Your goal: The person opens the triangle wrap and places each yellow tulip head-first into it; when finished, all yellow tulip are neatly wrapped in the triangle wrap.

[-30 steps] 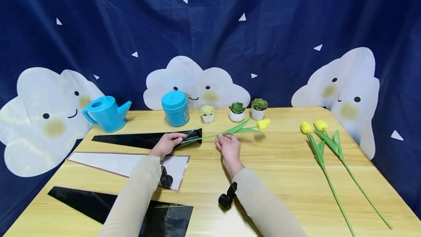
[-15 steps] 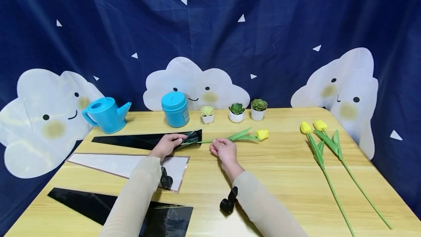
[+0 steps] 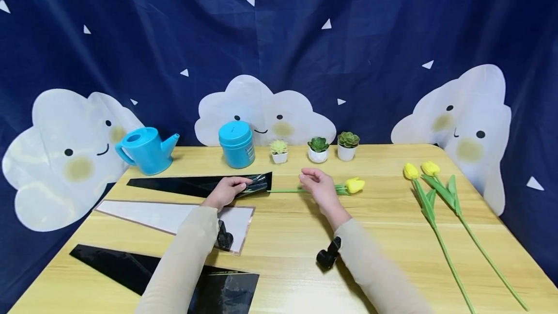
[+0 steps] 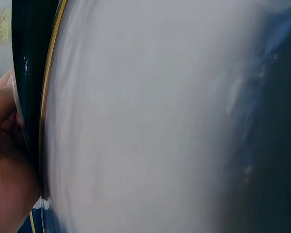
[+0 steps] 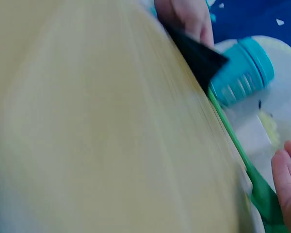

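**One tulip part-way into its sleeve; two lie apart**

We find the desk (image 3: 287, 258) carrying three tapered sleeves. The near black sleeve (image 3: 228, 292) and the white-faced sleeve (image 3: 135, 211) show no flower where our view is unobstructed; an arm crosses both.

At the far black sleeve (image 3: 174, 185), the first tulip (image 3: 355, 185) runs up to the mouth. We judge its lower stem to be inside; leaves and bloom lie outside, on the right. The other two tulips (image 3: 426, 205) lie loose on the right. We assess the work as early: one insertion begun, none complete.

The watering can (image 3: 148, 153) stands behind; its contents cannot be seen. The left hand (image 3: 224, 192) pinches the far black sleeve at its mouth. The right hand (image 3: 321, 190) is loosely bent and grips nothing, over the first tulip; contact cannot be confirmed.

The blue canister (image 3: 237, 148) is lidded, contents unseen. Three small pots (image 3: 346, 153) each hold a succulent (image 3: 348, 139).
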